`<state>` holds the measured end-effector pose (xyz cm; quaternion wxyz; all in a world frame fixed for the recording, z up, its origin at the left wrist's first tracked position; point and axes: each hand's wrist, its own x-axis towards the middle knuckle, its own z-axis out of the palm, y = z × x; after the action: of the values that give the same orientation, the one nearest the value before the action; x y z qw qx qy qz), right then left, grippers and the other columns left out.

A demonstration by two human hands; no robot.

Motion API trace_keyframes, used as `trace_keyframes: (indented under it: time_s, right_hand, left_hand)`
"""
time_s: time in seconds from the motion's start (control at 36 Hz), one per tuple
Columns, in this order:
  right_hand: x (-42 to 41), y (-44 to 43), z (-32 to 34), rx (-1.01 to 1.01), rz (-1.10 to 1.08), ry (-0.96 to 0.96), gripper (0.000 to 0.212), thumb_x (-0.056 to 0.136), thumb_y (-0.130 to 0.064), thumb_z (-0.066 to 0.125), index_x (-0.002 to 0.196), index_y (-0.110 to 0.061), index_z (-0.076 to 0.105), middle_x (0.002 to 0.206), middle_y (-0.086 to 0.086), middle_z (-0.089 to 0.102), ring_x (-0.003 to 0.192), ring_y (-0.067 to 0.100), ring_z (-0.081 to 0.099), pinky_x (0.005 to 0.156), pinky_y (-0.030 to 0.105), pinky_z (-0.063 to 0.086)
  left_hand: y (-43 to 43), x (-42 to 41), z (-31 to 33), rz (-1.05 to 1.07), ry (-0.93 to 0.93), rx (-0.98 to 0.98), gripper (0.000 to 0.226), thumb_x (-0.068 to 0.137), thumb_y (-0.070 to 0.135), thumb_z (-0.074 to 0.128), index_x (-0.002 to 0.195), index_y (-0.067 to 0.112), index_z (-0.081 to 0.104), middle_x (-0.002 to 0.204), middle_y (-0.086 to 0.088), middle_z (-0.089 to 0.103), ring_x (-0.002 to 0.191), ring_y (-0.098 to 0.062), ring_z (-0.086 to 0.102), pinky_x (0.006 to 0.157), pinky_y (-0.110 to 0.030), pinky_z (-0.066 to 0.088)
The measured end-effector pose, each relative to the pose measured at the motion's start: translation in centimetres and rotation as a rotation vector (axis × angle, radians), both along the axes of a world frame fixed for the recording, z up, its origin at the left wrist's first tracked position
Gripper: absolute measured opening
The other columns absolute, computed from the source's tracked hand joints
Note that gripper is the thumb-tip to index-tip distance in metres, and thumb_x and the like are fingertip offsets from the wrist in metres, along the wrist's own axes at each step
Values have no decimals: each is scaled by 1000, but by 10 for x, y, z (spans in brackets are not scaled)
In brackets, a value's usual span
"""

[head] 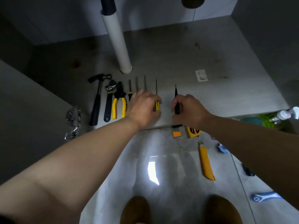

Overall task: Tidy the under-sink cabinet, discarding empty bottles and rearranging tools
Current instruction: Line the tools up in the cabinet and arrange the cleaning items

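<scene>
Grey cabinet floor (226, 94), front edge: striped yellow-black screwdriver (157, 105) gripped in L hand (142, 107); slim black screwdriver (176, 107) pinched in R hand (189, 109).

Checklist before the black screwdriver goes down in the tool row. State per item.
1. Right hand grips the black screwdriver: ok.
2. Left hand holds the yellow-and-black screwdriver beside it: ok.
3. Bare cabinet floor between those two: ok.
4. Black screwdriver's tip points to the back, like the hammer, wrench and pliers: ok.
5. Black screwdriver resting on the floor or lifted: cannot tell.
6. All tools inside the cabinet: not ok; utility knife, tape measure and hex keys lie outside.
</scene>
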<state>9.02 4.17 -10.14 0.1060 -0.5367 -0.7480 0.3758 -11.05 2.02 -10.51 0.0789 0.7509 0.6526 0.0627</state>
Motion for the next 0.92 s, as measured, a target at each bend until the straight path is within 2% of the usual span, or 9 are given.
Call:
trace_keyframes:
  time_s: [0.14,0.25,0.33,0.47,0.64,0.75,0.83,0.92]
  right_hand:
    - [-2,7,-19,28,15,-55,33,73,-11,73,101,-19,59,102,7,48,90,26,54,61,16,35]
    - [-7,9,-25,40,27,-75,33,75,-10,71,105,-17,59,106,8,46,91,29,56,78,28,47]
    - [-12,11,-27,51,27,-85,34,76,-10,69,107,-17,60,108,8,46,92,29,57,84,32,51]
    - [-24,15,-30,84,-5,-90,34,79,-9,65,112,-18,62,113,10,45,85,30,60,85,32,52]
    - [-38,12,-35,124,-29,-67,43,82,-11,64,123,-20,61,119,10,46,78,25,57,80,24,47]
    - [-39,11,-40,159,-69,-27,46,80,-7,61,125,-15,56,113,13,49,83,34,60,76,32,51]
    - [-39,10,-44,165,-86,-19,49,79,-7,62,127,-14,54,114,12,48,84,34,58,73,29,47]
    - [-39,10,-46,170,-69,-34,53,78,-8,61,130,-14,54,113,12,49,94,33,58,79,31,50]
  left_hand:
    - [10,0,-9,-12,101,-5,44,82,51,65,124,37,65,119,2,64,122,-25,44,98,-38,33]
    - [12,-1,-11,-9,140,13,44,84,51,63,125,35,66,119,1,65,122,-26,44,99,-39,35]
    - [13,0,-11,-7,152,16,44,85,50,62,125,34,67,120,2,65,123,-26,43,100,-39,34]
    - [12,0,-13,-1,166,38,40,85,52,61,121,35,68,115,4,64,120,-25,43,97,-39,34]
    - [8,-3,-17,4,151,60,39,88,49,63,123,33,68,115,5,62,119,-26,44,95,-39,33]
    - [6,-4,-20,13,138,61,41,88,48,64,126,31,67,115,5,62,119,-26,44,96,-39,34]
    - [5,-4,-21,23,121,62,43,88,46,65,127,29,65,116,5,63,118,-26,45,97,-41,36]
    - [3,-4,-21,26,118,70,42,87,45,66,126,27,65,116,5,63,118,-26,45,96,-41,35]
